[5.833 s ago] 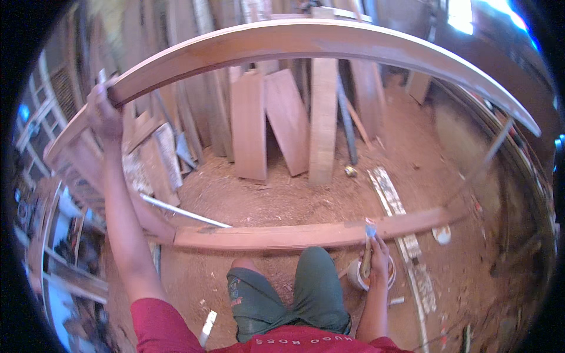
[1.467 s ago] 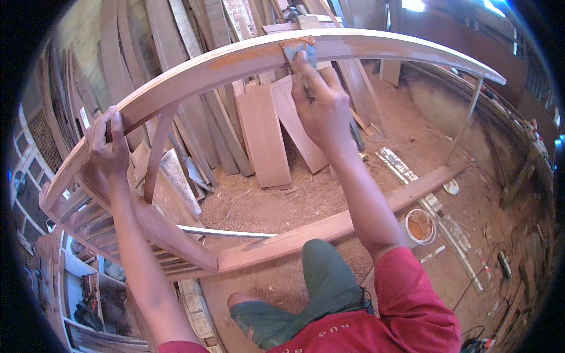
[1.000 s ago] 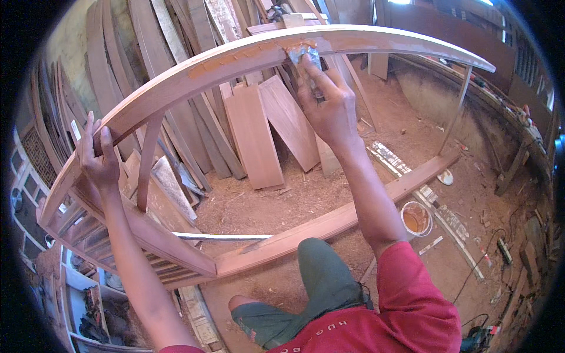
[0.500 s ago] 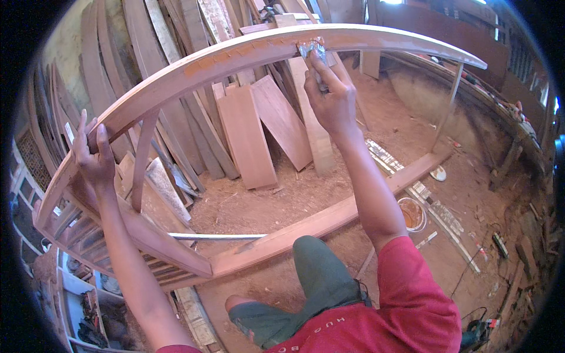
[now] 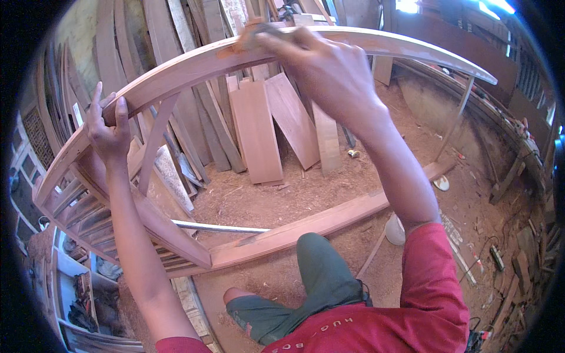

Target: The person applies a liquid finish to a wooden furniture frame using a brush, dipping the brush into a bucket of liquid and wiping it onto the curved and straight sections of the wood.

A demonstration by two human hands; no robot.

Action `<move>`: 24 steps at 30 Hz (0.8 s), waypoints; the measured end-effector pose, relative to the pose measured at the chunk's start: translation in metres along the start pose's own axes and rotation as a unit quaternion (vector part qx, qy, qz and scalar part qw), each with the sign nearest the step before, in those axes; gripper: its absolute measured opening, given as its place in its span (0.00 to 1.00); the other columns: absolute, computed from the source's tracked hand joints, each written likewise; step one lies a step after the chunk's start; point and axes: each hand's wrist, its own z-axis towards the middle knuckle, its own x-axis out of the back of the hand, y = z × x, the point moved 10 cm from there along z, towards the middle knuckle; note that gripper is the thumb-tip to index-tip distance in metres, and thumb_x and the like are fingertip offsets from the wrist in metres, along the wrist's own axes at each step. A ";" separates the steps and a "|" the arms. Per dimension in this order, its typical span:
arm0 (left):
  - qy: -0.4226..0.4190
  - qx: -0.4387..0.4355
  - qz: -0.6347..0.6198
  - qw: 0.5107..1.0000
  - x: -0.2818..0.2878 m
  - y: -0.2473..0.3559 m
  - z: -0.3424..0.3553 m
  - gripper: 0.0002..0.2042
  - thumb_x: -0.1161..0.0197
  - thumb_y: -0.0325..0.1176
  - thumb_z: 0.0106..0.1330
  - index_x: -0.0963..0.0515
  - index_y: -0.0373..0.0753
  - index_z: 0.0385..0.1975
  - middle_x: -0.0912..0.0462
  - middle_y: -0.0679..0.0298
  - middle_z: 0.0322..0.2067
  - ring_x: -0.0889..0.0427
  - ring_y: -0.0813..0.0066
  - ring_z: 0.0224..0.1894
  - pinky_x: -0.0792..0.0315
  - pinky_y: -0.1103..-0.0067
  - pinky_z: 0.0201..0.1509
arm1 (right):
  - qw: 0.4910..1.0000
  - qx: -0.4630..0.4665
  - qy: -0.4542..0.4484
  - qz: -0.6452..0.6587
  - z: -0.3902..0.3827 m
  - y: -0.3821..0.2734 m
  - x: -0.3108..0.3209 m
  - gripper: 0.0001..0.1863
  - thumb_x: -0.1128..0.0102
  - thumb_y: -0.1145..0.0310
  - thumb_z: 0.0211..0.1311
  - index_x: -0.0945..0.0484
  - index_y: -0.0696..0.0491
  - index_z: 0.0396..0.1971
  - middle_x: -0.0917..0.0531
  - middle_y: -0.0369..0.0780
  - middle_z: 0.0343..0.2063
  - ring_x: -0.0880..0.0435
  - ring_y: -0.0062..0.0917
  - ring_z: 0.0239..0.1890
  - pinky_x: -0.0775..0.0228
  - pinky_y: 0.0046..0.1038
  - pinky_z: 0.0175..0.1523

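A large curved wooden frame [image 5: 188, 73] arches across the view, with a bowed upper rail and a lower beam [image 5: 306, 226]. My left hand [image 5: 109, 132] is closed around the upper rail near its left end, thumb in front. At the top centre, my right hand [image 5: 338, 73] grips what looks like a putty knife [image 5: 253, 34], smeared with orange paste and blurred by motion. It is at the rail's face, where an orange patch [image 5: 226, 53] shows. The hand hides part of the rail behind it.
Tall planks [image 5: 147, 35] lean against the back wall, with shorter boards [image 5: 256, 129] before them. A white tub [image 5: 395, 229] stands partly behind my right arm; a white lid [image 5: 441, 183] lies beyond. Slats [image 5: 82, 212] fill the frame's left end. A workbench [image 5: 518, 126] runs along the right.
My right hand has swept left along the rail with the putty knife, its wrist turning over. My left hand keeps its hold. The whole view has shifted slightly.
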 end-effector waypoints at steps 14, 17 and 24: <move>-0.019 0.018 -0.068 0.997 -0.007 -0.030 0.002 0.18 0.49 0.38 0.75 0.17 0.31 0.46 0.22 0.49 0.58 0.22 0.57 0.58 0.35 0.67 0.67 | 0.992 0.048 -0.059 -0.101 -0.002 0.008 -0.002 0.10 0.44 0.65 0.65 0.16 0.46 0.41 0.18 0.39 0.40 0.11 0.31 0.36 0.20 0.31 0.36; -0.023 0.030 -0.064 0.997 -0.010 -0.043 0.001 0.22 0.54 0.42 0.77 0.16 0.30 0.46 0.22 0.51 0.57 0.23 0.58 0.59 0.37 0.67 0.68 | 0.983 0.029 -0.090 -0.155 -0.018 0.036 -0.007 0.19 0.45 0.66 0.66 0.21 0.32 0.55 0.21 0.37 0.42 0.12 0.27 0.39 0.20 0.30 0.36; -0.027 0.009 -0.019 0.999 -0.011 -0.053 0.001 0.29 0.61 0.48 0.79 0.16 0.30 0.45 0.25 0.50 0.58 0.24 0.57 0.60 0.36 0.68 0.68 | 0.970 -0.008 -0.133 -0.203 -0.040 0.078 -0.017 0.29 0.50 0.68 0.68 0.29 0.19 0.63 0.22 0.33 0.44 0.13 0.28 0.37 0.19 0.33 0.39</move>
